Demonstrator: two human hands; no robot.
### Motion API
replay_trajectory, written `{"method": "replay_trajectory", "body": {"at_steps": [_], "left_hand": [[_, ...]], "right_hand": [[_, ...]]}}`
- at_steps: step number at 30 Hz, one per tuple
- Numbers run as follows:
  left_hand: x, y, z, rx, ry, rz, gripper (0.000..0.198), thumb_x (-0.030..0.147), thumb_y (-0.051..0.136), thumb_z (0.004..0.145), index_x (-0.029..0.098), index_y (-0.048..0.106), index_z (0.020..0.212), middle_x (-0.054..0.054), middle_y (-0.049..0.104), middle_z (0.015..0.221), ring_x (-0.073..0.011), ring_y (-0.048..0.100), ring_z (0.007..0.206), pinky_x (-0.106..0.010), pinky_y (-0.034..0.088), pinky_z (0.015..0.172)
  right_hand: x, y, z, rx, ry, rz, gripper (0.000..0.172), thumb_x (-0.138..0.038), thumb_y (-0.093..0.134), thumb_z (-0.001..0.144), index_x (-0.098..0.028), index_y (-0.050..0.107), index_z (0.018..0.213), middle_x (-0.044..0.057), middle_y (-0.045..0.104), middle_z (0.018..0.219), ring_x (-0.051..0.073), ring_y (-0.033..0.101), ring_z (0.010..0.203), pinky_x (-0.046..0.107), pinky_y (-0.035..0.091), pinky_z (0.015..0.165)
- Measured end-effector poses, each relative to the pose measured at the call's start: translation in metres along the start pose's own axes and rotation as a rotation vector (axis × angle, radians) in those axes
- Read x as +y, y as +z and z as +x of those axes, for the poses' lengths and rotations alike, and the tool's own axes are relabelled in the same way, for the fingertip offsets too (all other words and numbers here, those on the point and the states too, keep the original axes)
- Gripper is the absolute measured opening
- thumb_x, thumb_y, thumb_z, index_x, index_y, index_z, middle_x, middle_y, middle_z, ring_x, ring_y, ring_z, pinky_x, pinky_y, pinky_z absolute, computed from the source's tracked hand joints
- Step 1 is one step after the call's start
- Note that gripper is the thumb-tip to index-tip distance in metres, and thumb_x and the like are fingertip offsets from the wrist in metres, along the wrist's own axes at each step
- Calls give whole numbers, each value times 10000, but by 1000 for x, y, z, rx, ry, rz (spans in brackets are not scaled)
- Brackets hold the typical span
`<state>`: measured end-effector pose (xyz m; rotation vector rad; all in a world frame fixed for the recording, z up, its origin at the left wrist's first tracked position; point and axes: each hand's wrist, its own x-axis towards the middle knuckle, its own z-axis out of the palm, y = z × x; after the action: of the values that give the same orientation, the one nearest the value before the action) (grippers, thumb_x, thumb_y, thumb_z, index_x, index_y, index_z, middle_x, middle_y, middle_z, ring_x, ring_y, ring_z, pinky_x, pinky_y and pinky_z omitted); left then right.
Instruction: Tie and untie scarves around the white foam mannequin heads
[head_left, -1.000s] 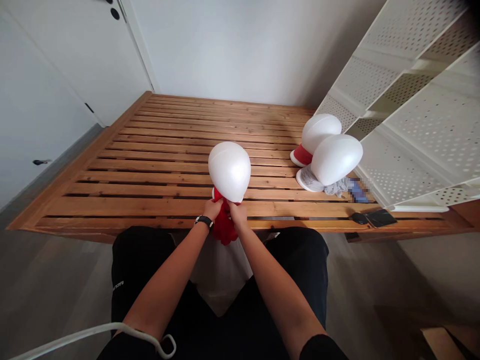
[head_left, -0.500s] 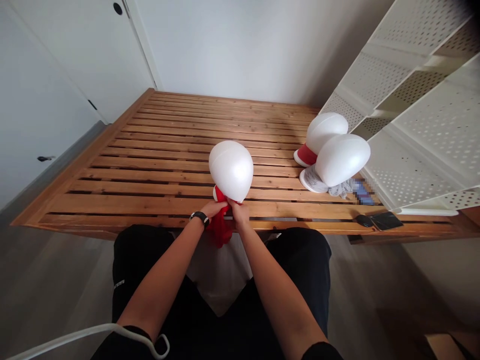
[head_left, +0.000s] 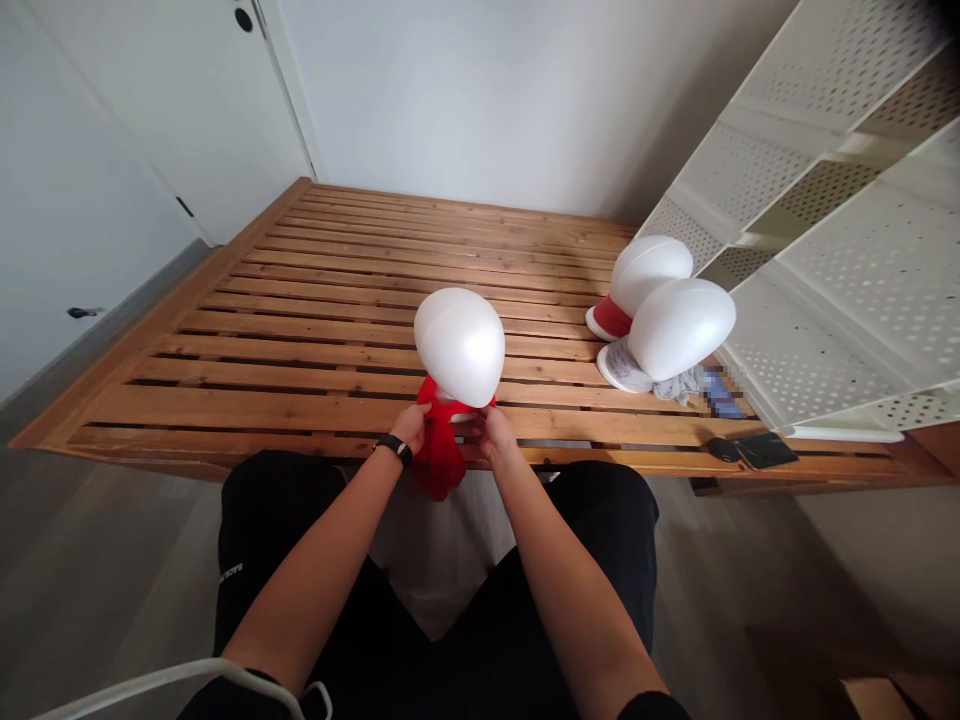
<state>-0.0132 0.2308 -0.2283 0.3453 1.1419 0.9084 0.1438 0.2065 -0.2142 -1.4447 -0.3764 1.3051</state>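
Note:
A white foam mannequin head (head_left: 459,340) stands upright at the front of the slatted wooden platform, between my hands. Round its neck runs a red scarf (head_left: 441,455), whose loose end hangs over the front edge. My left hand (head_left: 412,427) pinches the scarf at the left side of the neck. On the other side, my right hand (head_left: 495,432) has its fingertips closed on the scarf's edge by the neck, partly hidden under the head. A little of the white neck base shows between the hands.
Two more white heads stand to the right, one with a red neck wrap (head_left: 613,316), the other with a grey scarf (head_left: 679,384). Near them lie a blurred blue item (head_left: 722,393), a black mouse (head_left: 723,449) and a dark flat pad (head_left: 766,451). White perforated shelving (head_left: 814,300) borders the right.
My hands have moved apart, from close together at the front of the neck to its two sides. The red scarf now spreads wider round the neck.

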Motion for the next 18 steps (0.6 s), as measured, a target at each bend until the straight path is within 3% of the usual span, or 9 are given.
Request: {"method": "replay_trajectory", "body": {"at_steps": [8, 11, 14, 18], "left_hand": [[11, -14, 1, 144, 21, -25, 210, 207, 552, 910, 124, 653, 1074, -45, 704, 691, -179, 687, 601, -329, 611, 666], [12, -13, -5, 132, 48, 0, 198, 217, 574, 908, 128, 655, 1065, -33, 694, 661, -174, 672, 555, -306, 592, 598], [11, -7, -13, 94, 74, 26, 199, 233, 645, 878, 126, 676, 1043, -39, 716, 692, -163, 655, 517, -283, 561, 542], [6, -1, -24, 27, 91, 32, 223, 251, 721, 840, 115, 712, 1017, -66, 742, 745, -153, 645, 506, -267, 526, 510]], "right_hand": [[-40, -34, 35, 136, 79, 156, 237, -186, 639, 799, -231, 420, 719, -98, 440, 480, 63, 353, 393, 165, 231, 349], [-40, -35, 37, 152, 93, 185, 215, -184, 640, 795, -226, 440, 731, -94, 453, 494, 65, 377, 410, 162, 261, 358], [-28, -32, 17, 110, 105, 198, 125, -236, 667, 793, -203, 548, 811, -54, 578, 607, 80, 486, 473, 171, 342, 386], [1, -29, -31, 144, 73, 183, 232, -396, 713, 811, -212, 575, 841, -44, 611, 681, 95, 521, 517, 194, 375, 395]]}}
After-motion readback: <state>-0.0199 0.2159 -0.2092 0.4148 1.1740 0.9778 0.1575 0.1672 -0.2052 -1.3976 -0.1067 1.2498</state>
